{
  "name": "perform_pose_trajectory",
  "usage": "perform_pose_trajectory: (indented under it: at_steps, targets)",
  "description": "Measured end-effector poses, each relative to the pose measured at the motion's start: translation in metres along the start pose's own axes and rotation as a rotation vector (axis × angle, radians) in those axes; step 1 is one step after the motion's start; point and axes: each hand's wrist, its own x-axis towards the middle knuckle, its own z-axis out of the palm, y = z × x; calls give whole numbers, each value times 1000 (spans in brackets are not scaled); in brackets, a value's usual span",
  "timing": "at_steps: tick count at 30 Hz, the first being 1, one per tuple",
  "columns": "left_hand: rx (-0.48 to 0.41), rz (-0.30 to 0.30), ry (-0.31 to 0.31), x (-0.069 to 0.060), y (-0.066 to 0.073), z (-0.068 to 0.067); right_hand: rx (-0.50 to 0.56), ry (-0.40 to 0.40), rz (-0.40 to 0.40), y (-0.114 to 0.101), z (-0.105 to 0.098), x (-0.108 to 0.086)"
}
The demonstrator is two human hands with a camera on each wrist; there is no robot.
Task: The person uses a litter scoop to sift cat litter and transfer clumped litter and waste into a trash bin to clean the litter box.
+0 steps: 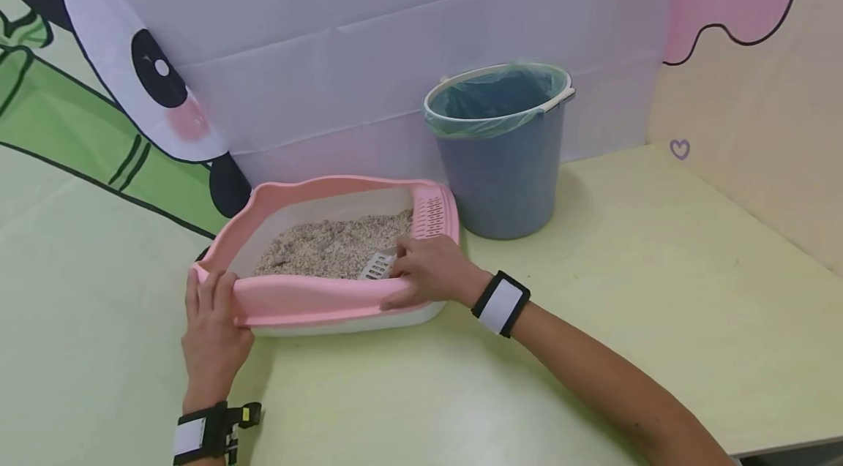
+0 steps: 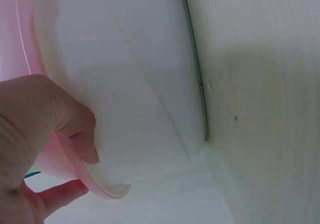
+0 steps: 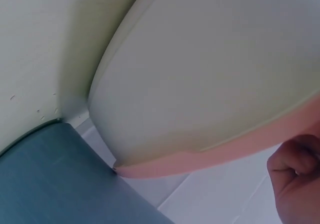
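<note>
A pink-rimmed, white-bodied litter box (image 1: pixel 309 298) holds grainy beige cat litter (image 1: pixel 329 243). At its front left corner my left hand (image 1: pixel 214 331) grips the rim; the left wrist view shows the thumb and a finger on either side of the pink edge (image 2: pixel 92 176). My right hand (image 1: pixel 431 268) reaches over the front rim at the right and holds a light grey slotted litter scoop (image 1: pixel 377 266), its head at the litter's near right. The scoop's handle is mostly hidden by the fingers. The right wrist view catches my curled right hand (image 3: pixel 300 179) beside the rim, without the scoop.
A blue-grey bucket (image 1: pixel 503 181) lined with a green bag stands right behind the box's right end. Printed cloth (image 1: pixel 408 34) covers the wall behind. The pale table (image 1: pixel 632 268) extends to the right, with its edge (image 1: pixel 790 445) at the lower right.
</note>
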Motion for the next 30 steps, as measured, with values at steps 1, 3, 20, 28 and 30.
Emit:
perform_pose_trajectory:
  at_steps: [1,3,20,28,30]
  targets:
    - [6,0,-1,1,1,1,10,3,6,2,-1,0]
    - [15,3,-5,4,2,2,29,3,18,7,-2,-1]
    - [23,-45,-52,-13,0,5,85,-22,2,1,9,-10]
    - [-49,99,-34,3,19,-1,194,-148,122,17,-19,17]
    - [-70,191,-50,7,32,-4,193,-223,174,24,-32,33]
